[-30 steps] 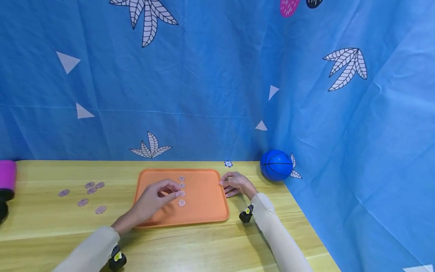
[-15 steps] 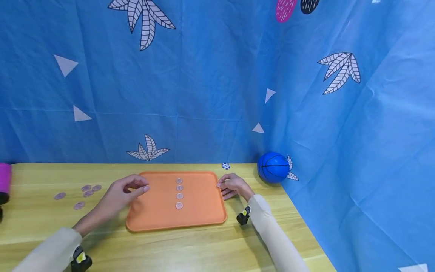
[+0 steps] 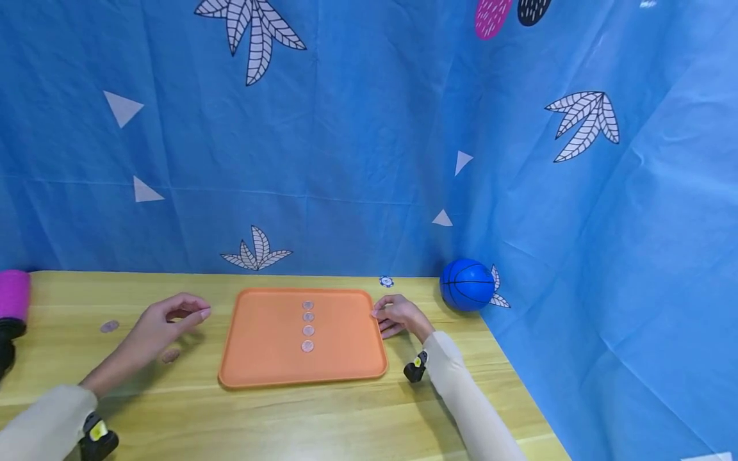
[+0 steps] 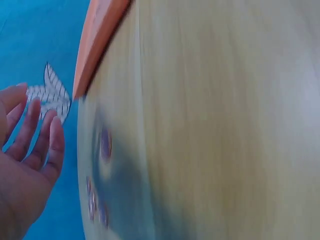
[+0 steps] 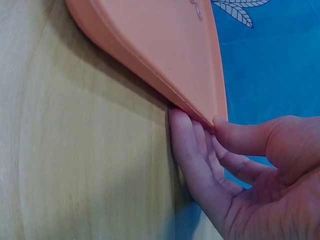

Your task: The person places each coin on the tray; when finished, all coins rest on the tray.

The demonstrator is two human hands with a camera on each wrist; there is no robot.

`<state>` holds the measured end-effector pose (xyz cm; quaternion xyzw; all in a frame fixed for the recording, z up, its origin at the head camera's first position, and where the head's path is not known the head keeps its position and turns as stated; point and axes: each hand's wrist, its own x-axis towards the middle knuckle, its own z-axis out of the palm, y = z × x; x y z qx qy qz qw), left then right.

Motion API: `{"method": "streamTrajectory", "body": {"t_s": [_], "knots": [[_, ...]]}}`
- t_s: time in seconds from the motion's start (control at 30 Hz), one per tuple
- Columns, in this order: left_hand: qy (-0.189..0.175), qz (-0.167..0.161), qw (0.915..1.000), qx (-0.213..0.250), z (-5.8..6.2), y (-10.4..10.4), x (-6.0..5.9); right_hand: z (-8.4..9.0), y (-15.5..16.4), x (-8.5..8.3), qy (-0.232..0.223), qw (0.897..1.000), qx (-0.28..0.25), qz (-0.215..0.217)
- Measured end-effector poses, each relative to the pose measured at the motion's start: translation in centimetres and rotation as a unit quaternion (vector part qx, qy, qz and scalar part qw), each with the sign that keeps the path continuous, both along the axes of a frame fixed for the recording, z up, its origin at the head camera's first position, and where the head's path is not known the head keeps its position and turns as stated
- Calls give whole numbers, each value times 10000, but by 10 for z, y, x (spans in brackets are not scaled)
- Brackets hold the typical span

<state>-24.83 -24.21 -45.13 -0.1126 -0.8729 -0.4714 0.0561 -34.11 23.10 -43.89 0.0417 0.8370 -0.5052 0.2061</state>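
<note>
An orange tray lies on the wooden table, with several round coins in a column down its middle. My right hand holds the tray's right rim. In the right wrist view the thumb presses on top of the rim, with the fingers bent against its outer side. To the left of the tray my left hand hovers over the table, fingers loosely bent and nothing between them. A loose coin lies just below it. Other loose coins show in the left wrist view, but the hand covers most in the head view.
A single coin lies farther left. At the left edge stands a magenta and black cylinder. A blue ball sits at the back right, and a blue-and-white chip lies behind the tray. A blue curtain hangs behind the table.
My left hand has moved left from the coins in the tray, past its left rim, to over the loose coins on the table. The right hand stays on the tray's rim.
</note>
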Motion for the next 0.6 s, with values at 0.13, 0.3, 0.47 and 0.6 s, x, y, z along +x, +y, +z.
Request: {"method": "streamTrajectory", "body": {"t_s": [0.13,0.3,0.47,0.6], "knots": [[-363,-132,9992,-65,1,-26,0,-1,0,-1,-55,10000,-7,25],[-740,-241,9965,-300,0,-51,2,-2,-1,-1,-56,10000,-37,-56],[-1177,-502,9895,-667,-8,-64,5,-5,-1,1,-44,10000,-62,-39],[-722,-864,9882,-1038,-17,-63,4,-5,3,1,19,9998,-184,-65]]}}
